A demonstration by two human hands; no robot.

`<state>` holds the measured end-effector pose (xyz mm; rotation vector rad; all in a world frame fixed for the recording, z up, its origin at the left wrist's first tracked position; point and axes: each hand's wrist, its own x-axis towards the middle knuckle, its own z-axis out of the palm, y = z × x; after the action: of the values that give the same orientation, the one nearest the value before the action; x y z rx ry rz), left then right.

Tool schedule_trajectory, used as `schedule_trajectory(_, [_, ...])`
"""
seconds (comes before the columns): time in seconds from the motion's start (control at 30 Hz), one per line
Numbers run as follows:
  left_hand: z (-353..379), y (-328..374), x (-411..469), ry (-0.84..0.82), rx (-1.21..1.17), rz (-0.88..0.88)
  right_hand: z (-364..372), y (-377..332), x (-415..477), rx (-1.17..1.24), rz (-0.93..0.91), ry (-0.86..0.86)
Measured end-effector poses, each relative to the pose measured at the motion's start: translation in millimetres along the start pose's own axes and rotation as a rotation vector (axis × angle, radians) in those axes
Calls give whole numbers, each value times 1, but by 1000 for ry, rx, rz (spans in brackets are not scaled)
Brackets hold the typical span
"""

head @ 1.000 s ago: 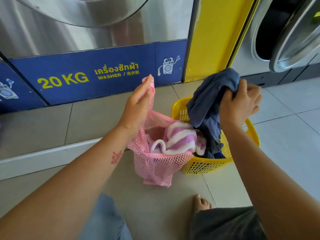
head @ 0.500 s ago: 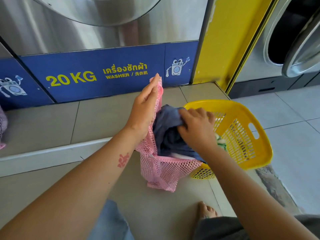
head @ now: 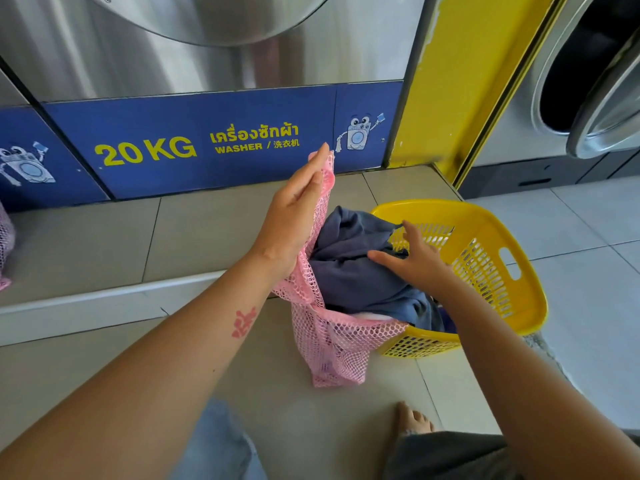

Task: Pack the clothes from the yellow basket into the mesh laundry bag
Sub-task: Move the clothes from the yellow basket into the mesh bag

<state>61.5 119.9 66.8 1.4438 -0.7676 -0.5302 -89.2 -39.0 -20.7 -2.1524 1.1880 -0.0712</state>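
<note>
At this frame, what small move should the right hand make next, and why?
Probably press the blue-grey garment deeper into the pink mesh bag. The left hand holds the bag's mouth up and open, the right hand rests open on the cloth, and the garment bulges above the opening, with part draped into the yellow basket.

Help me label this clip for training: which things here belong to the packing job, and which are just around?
Job:
pink mesh bag, held open by left hand
blue garment under right hand
yellow basket

Just around:
20 KG washer panel
open washer door
second pink mesh bag, at left edge
</note>
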Motion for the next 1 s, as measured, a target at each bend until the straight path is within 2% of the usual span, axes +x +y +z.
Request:
schedule_trajectory(0.27, [0, -2, 0, -22, 17, -21, 1, -35, 24, -198, 16, 25])
schedule_trajectory(0.37, [-2, -3, 0, -10, 13, -25, 3, -46, 24, -207, -45, 115])
schedule_trajectory(0.43, [-5, -4, 1, 2, 13, -24, 4, -52, 20, -83, -166, 180])
schedule_trajectory(0.53, [-7, -5, 4, 29, -5, -26, 2, -67, -2, 189, -562, 275])
schedule_trajectory(0.6, [-9, -3, 6, 49, -12, -25, 4, -78, -25, 244, -807, 224])
schedule_trajectory(0.67, [-11, 1, 8, 59, -21, -22, 14, -82, -43, 168, -907, 84])
schedule_trajectory(0.77, [-12, 5, 8, 29, -22, -11, 31, -70, -44, -134, -836, -85])
schedule_trajectory(0.8, [-12, 6, 6, 13, -31, -7, 33, -65, -42, -160, -800, -129])
schedule_trajectory(0.87, [-11, 7, 4, -13, -38, 2, 31, -57, -37, -46, -715, -159])
schedule_trajectory(0.93, [-11, 5, 2, -35, -35, 11, 24, -44, -28, 53, -602, -84])
schedule_trajectory(1.0, [-12, 3, 2, -45, -30, 7, 15, -25, -19, 19, -436, -27])
